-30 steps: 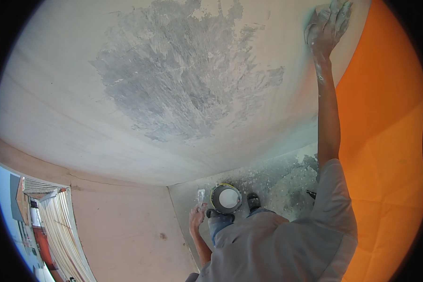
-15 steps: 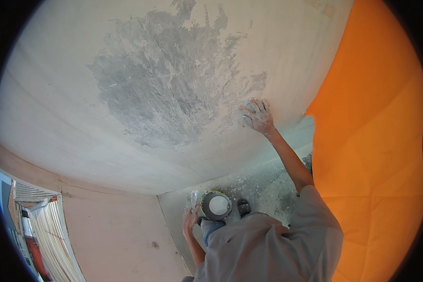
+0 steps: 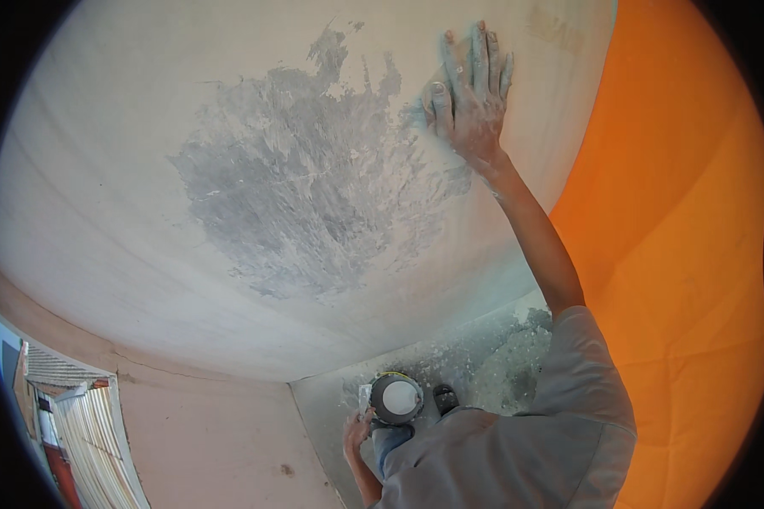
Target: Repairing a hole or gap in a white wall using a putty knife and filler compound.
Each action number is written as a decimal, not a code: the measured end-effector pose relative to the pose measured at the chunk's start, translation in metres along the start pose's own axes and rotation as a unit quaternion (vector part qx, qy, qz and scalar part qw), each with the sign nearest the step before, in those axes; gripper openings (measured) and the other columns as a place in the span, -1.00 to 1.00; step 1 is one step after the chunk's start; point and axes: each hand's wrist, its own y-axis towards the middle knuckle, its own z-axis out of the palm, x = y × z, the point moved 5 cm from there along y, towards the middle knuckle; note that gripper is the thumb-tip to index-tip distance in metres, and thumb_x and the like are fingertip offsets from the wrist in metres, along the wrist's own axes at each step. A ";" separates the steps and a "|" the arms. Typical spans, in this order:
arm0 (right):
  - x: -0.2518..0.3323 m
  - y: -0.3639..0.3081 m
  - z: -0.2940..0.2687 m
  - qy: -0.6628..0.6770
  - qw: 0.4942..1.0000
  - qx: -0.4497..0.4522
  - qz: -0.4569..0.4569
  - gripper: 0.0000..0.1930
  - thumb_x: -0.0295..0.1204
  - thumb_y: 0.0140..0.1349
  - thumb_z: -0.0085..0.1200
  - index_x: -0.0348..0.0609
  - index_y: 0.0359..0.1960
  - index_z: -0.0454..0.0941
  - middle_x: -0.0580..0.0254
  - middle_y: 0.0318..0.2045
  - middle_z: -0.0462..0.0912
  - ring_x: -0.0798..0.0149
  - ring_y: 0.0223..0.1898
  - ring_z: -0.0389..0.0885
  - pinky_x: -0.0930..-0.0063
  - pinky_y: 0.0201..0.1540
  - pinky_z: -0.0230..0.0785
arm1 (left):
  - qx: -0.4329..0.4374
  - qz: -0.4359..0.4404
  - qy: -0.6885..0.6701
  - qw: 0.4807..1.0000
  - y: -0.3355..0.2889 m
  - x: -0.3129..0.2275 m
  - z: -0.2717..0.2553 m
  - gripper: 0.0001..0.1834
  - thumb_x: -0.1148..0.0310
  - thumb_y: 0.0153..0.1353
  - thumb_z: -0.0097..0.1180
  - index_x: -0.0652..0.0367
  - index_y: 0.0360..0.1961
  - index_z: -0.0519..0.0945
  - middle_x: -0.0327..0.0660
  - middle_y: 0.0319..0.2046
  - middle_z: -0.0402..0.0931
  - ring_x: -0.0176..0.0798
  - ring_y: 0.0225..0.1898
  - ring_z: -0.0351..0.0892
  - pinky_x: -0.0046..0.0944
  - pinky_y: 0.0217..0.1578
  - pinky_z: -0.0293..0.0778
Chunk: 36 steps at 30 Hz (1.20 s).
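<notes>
My right hand (image 3: 474,106) lies flat on the pale plastered wall (image 3: 110,170), fingers stretched out and coated with white dust. It is just right of a rough grey patch (image 3: 289,178); whether something thin lies beneath the palm I cannot tell. Low down, my left hand (image 3: 356,431) is closed around what looks like a putty knife (image 3: 365,399), its pale flat blade pointing up. Right beside that blade stands a round dark bucket (image 3: 384,413) with white material (image 3: 400,397) inside.
A large orange sheet (image 3: 679,254) hangs along the right side. My sandalled foot (image 3: 445,398) stands by the bucket on a white-spattered floor (image 3: 484,365). At lower left, a pinkish wall (image 3: 212,441) borders an opening with corrugated sheeting (image 3: 89,433) beyond.
My right hand has travelled up the wall, its fingers now straighter and more spread. The left hand stays low by the bucket with the putty knife. The view has shifted slightly.
</notes>
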 end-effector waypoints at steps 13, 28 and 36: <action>0.025 0.161 -0.016 -0.187 0.962 -0.108 -0.167 -0.33 -0.31 0.37 0.01 -0.43 0.43 0.18 -0.35 0.47 0.14 -0.27 0.52 0.03 -0.14 0.52 -0.11 | -0.137 0.087 0.025 0.986 0.050 0.065 0.004 -0.57 -0.07 0.34 0.13 -0.05 0.01 0.74 -0.24 -0.63 0.46 -0.34 -0.65 0.48 -0.21 -0.59 0.43; 0.153 -0.040 0.052 0.070 0.900 0.209 -0.376 -0.40 0.10 0.45 -0.14 0.54 0.51 0.17 0.62 0.55 0.13 0.40 0.54 0.11 0.24 0.63 -0.19 | -0.159 0.113 -0.016 0.981 0.001 0.014 -0.024 -0.47 -0.11 0.33 0.12 0.12 0.02 0.70 0.06 -0.47 0.63 0.00 -0.46 0.67 0.01 -0.40 0.50; 0.124 0.187 0.017 -0.046 0.994 -0.037 -0.091 -0.31 -0.18 0.39 -0.08 -0.45 0.41 0.23 -0.25 0.54 0.05 -0.28 0.54 0.00 -0.22 0.53 -0.21 | -0.078 -0.002 -0.024 0.997 -0.009 0.016 -0.013 -0.40 -0.16 0.28 0.13 0.13 0.08 0.67 0.16 -0.19 0.68 0.19 -0.09 0.68 0.06 -0.08 0.52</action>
